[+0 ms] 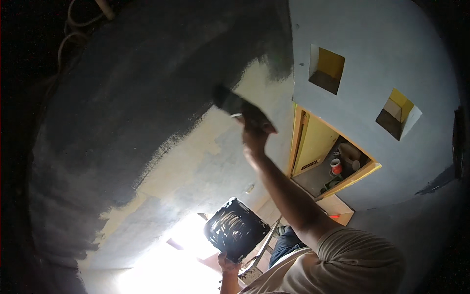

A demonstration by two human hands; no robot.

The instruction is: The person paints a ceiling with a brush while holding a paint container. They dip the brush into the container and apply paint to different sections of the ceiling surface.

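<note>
My right hand (257, 134) is raised and closed around the handle of a wide paintbrush (227, 99). The dark bristles touch the wall at the border of the fresh dark grey paint (147, 88). Below that border runs a strip of pale beige and light grey wall (196, 142) with a ragged edge. Lower down, my left hand (229, 263) grips the near edge of a squarish black paint container (236, 229), smeared with dark and light streaks. How full the container is, I cannot tell.
A blue-grey wall (372, 59) on the right has two square niches (329, 68) with yellow insides. Under them a yellow-framed doorway (338, 190) shows a red-and-white bucket (336, 165). Part of a ladder (252, 270) stands below me. Bright light (166, 267) glares at the lower left.
</note>
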